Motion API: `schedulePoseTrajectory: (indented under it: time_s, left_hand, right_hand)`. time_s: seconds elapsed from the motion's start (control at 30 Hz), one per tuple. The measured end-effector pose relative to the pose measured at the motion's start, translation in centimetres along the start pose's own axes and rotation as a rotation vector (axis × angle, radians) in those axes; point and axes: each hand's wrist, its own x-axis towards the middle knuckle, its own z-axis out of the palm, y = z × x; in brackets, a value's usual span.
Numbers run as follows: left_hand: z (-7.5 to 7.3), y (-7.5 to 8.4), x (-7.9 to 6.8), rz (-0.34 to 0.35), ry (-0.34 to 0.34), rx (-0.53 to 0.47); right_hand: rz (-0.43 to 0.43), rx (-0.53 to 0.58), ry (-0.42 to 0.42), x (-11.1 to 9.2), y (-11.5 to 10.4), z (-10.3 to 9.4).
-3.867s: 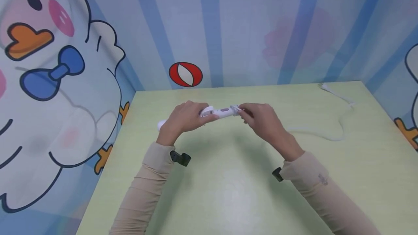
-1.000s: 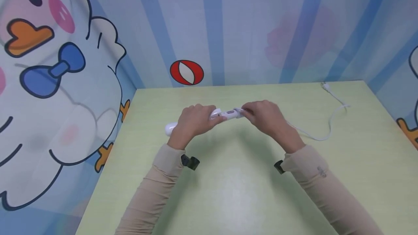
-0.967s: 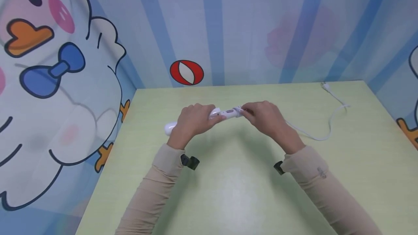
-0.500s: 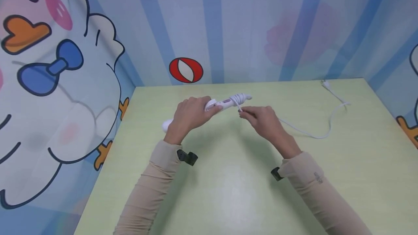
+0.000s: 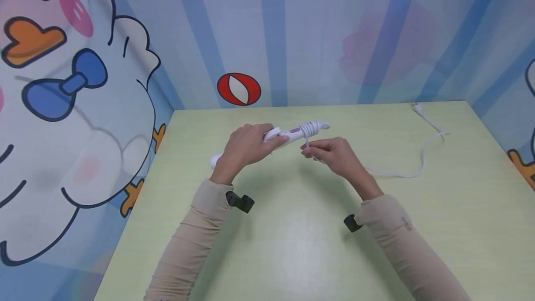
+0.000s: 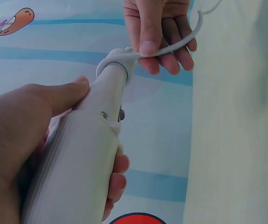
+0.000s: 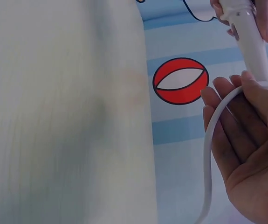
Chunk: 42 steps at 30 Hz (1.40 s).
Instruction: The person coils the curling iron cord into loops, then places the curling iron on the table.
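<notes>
A white curling iron [image 5: 297, 134] is held above the table, tilted with its handle end up to the right. My left hand [image 5: 245, 148] grips it around the middle, thumb along the handle; its fat white body [image 6: 73, 168] fills the palm in the left wrist view. Several turns of the white cord [image 5: 309, 128] wrap the handle near its end. Just below these turns, my right hand [image 5: 337, 154] pinches the cord between thumb and fingers. From there the cord [image 7: 207, 154] runs across the fingers and hangs down in the right wrist view.
The loose cord [image 5: 422, 161] curves over the pale green table [image 5: 292, 245] to the right, ending in a plug [image 5: 417, 108] near the back edge. A printed wall [image 5: 317, 36] rises behind the table, another [image 5: 62, 152] on the left.
My right hand has come away from the handle's end and moved lower and nearer, drawing the cord down; the turns now show. The left hand has kept its grip, raising the handle end slightly.
</notes>
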Motion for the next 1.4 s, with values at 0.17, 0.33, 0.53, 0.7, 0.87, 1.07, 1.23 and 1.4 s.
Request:
schedulePoseTrajectory:
  time_s: [0.17,0.33,0.53,0.7,0.87,1.07,1.23,1.4]
  left_hand:
    - [-0.2,0.3,-0.2,0.03,-0.008,-0.035]
    - [-0.5,0.5,-0.4,0.099,-0.037,-0.098]
    - [-0.7,0.5,-0.5,0.149,-0.082,-0.185]
    - [-1.0,0.7,-0.8,0.19,-0.122,-0.215]
    - [-1.2,1.1,-1.2,0.237,-0.154,-0.257]
    - [-1.4,1.8,-1.6,0.329,-0.239,-0.237]
    - [-1.6,2.2,-1.7,0.36,-0.269,-0.197]
    - [-1.8,2.6,-1.9,0.355,-0.295,-0.139]
  right_hand:
    - [-0.015,0.01,0.023,0.4,1.4,0.3]
    - [-0.025,-0.002,0.053,0.5,2.2,-0.6]
    - [-0.08,-0.066,0.054,0.5,2.4,-1.5]
    - [-0.08,-0.104,0.053,0.5,2.8,-2.2]
    - [-0.007,-0.164,0.074,0.5,3.3,-3.0]
    - [-0.163,-0.297,0.05,0.5,3.1,-4.5]
    - [-0.176,-0.298,-0.039,1.1,2.0,-5.6]
    - [-0.174,-0.402,-0.058,1.6,1.0,-6.5]
